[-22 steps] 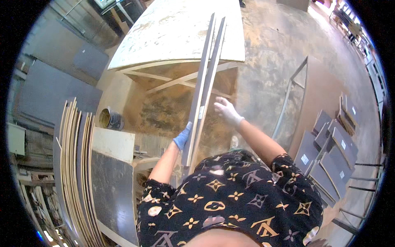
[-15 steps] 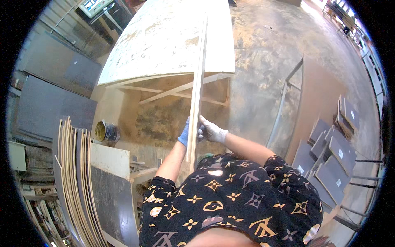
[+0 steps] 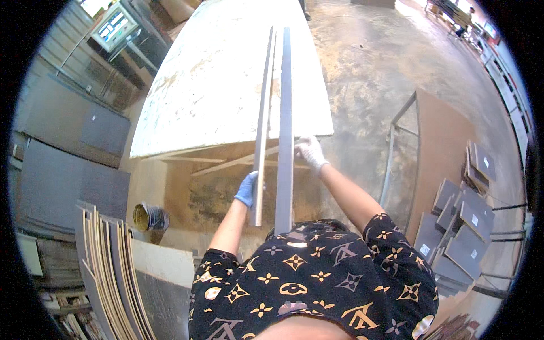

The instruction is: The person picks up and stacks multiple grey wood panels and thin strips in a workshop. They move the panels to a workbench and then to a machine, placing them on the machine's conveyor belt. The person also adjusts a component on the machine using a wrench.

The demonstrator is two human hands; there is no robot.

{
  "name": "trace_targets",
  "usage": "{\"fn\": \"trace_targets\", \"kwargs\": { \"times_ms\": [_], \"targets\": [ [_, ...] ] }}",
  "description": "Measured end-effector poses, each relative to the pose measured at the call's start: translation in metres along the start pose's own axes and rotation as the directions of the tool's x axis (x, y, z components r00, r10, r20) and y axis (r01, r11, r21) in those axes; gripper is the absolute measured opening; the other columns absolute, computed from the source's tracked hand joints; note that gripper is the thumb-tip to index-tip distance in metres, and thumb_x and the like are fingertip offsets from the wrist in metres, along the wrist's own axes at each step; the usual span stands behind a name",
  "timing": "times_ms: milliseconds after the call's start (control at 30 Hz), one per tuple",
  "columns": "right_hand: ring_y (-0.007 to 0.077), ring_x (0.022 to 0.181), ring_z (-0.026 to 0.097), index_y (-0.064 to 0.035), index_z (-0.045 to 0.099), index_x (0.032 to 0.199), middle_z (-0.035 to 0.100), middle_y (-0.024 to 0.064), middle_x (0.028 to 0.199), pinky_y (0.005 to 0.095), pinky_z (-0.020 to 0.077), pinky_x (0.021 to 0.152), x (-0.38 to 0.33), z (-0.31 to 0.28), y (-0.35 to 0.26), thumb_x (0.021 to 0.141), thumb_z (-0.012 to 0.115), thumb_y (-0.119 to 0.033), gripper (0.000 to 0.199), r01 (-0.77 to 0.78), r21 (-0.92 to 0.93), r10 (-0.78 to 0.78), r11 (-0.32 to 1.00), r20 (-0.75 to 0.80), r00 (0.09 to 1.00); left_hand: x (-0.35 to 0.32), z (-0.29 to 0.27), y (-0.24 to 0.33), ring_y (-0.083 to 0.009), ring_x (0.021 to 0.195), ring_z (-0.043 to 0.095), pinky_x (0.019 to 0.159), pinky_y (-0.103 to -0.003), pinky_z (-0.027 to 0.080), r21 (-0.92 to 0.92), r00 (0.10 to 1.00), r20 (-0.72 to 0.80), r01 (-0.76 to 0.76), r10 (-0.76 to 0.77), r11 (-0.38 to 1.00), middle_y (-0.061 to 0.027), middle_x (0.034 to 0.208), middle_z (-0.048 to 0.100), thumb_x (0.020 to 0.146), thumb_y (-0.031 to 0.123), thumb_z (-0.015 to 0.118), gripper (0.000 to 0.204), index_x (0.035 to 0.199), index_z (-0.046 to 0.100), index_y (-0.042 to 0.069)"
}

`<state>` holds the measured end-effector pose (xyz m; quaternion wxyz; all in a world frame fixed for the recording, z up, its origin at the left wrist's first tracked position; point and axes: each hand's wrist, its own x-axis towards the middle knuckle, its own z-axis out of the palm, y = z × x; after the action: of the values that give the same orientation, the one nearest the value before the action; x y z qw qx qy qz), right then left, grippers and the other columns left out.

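Two long, narrow grey boards with pale edges stretch away from my body, held apart with a gap between them. My left hand (image 3: 246,190), in a blue glove, is closed round the lower part of the left board (image 3: 262,124). In a white glove, my right hand (image 3: 312,152) grips the right board (image 3: 285,119) from its right side; some of its fingers are hidden behind the board. The far ends of both boards lie over the white, stained tabletop (image 3: 215,96).
Grey panels stand upright in a row (image 3: 116,266) at lower left, near an open bucket (image 3: 151,217). More grey panels (image 3: 467,224) lie in piles at right, beside a large brown board (image 3: 442,153) and a metal frame (image 3: 392,133). A control screen (image 3: 115,28) stands at upper left.
The boards, close together before, are now apart, one in each hand. My left hand moved slightly left, my right hand right and farther forward. The table appears lower in view.
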<state>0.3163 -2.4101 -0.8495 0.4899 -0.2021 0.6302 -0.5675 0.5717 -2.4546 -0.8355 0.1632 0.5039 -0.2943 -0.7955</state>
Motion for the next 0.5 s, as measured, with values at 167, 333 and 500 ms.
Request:
{"fn": "trace_targets", "kwargs": {
  "times_ms": [167, 333, 500],
  "targets": [
    [0.0350, 0.120, 0.043, -0.0033, 0.010, 0.140, 0.031, 0.0275, 0.136, 0.0566, 0.0425, 0.091, 0.036, 0.069, -0.024, 0.074, 0.069, -0.044, 0.098, -0.218, 0.028, 0.214, 0.975, 0.115, 0.970, 0.046, -0.051, 0.096, -0.0128, 0.048, 0.053, 0.045, -0.025, 0.048, 0.008, 0.997, -0.043, -0.058, 0.058, 0.998, -0.0025, 0.059, 0.053, 0.080, 0.047, 0.060, 0.035, 0.081, 0.056, 0.012],
    [0.0269, 0.104, 0.051, -0.0047, 0.037, 0.130, 0.051, 0.0164, 0.119, 0.0405, 0.0436, 0.088, 0.016, 0.190, 0.068, 0.069, 0.077, -0.033, 0.078, -0.327, 0.239, 0.285, 0.914, 0.194, 0.939, 0.099, -0.084, 0.130, -0.0170, 0.051, 0.055, 0.048, -0.032, 0.048, 0.106, 0.995, -0.093, -0.009, 0.019, 0.994, -0.0039, 0.061, 0.056, 0.078, 0.053, 0.060, 0.040, 0.085, 0.061, 0.013],
    [0.0207, 0.083, 0.059, -0.0024, 0.056, 0.100, 0.063, 0.0103, 0.093, 0.0340, 0.0466, 0.080, 0.034, 0.209, 0.041, 0.069, 0.072, -0.022, 0.040, -0.003, -0.019, 0.000, 1.000, -0.205, 0.979, 0.131, -0.150, 0.146, -0.0210, 0.071, 0.056, 0.066, -0.036, 0.047, 0.433, 0.926, -0.319, -0.046, 0.201, 0.900, -0.0082, 0.083, 0.062, 0.080, 0.049, 0.059, 0.047, 0.101, 0.063, 0.007]
  ]
}}
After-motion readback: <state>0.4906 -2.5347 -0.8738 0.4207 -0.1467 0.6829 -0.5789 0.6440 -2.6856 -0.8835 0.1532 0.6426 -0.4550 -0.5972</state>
